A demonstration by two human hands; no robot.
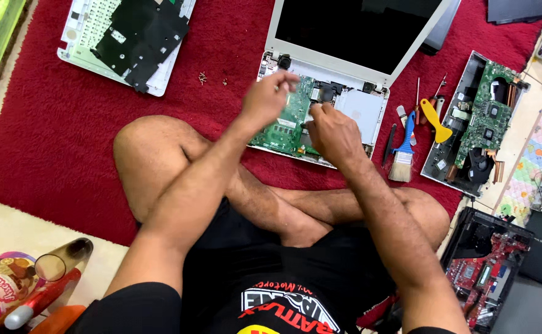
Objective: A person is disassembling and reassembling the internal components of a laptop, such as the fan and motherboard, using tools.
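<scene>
A: Step? Green motherboard (pixel 289 120) being worked inside opened white laptop (pixel 345 74) on red rug (pixel 54 136).

B: Left hand (pixel 268 99) pinched above board, grasp unclear; right hand (pixel 333 133) pressed on board, nothing visibly gripped. Careful fingertip control judged needed.

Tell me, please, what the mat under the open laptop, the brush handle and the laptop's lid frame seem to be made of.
The mat looks like red pile fabric: a matte, fuzzy surface. The brush has a blue handle, probably plastic, smooth and evenly coloured; its bristles are pale, kind unclear. The lid frame of the laptop appears to be white plastic with a plain, faintly glossy finish. Both hands work at its green circuit board.
</scene>
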